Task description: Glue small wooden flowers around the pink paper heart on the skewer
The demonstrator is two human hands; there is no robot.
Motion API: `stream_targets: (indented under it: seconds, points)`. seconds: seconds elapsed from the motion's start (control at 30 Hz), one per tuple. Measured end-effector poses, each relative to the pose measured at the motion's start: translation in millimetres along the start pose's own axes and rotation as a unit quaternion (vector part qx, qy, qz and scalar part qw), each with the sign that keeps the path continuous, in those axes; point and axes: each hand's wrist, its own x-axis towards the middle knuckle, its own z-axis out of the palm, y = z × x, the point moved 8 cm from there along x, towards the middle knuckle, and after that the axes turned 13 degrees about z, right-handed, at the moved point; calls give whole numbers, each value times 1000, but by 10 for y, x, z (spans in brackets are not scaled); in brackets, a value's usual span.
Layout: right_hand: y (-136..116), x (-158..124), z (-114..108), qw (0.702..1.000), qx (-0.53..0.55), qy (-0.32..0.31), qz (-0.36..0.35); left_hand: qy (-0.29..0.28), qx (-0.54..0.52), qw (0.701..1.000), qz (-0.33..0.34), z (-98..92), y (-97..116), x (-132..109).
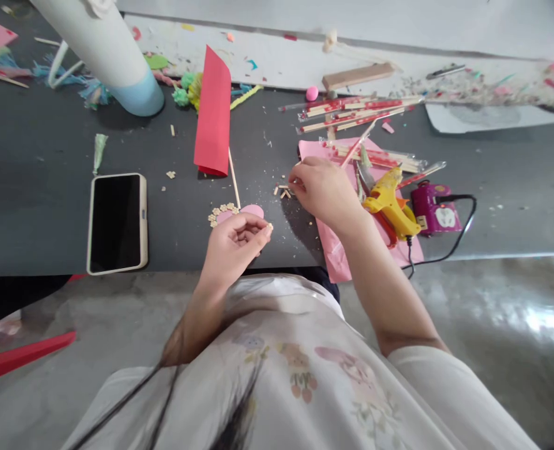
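My left hand (237, 247) is closed in a pinch, with a small pale wooden bit (270, 227) at the tips of thumb and forefinger. Under and behind it lies a pink paper shape (254, 210), partly hidden, edged on its left with small flower-like clusters (213, 219) of wooden bits. A thin wooden stick (234, 181) runs up from this shape to a folded red paper (212, 112). My right hand (326, 190) is low over the table beside a few short cut wooden pieces (284, 192). Its fingers are bent together, and whatever they hold is hidden.
A yellow glue gun (392, 203) rests on pink paper (336, 256) beside a purple box (435, 208) with a black cable. Wrapped sticks (361, 112) lie behind. A phone (117, 223) and a white-and-blue cylinder (139, 94) stand left; a wood block (357, 75) is farther back.
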Motion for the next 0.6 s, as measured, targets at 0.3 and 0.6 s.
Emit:
stream_targets:
  seconds: [0.3,0.6]
  points:
    - [-27,285,202,997,-54,-56,15,24,-40,998,-47,-109,-94,-49]
    - [-52,374,244,996,-61,-69,-17,26,-28,998,-41,-156,-59,-57]
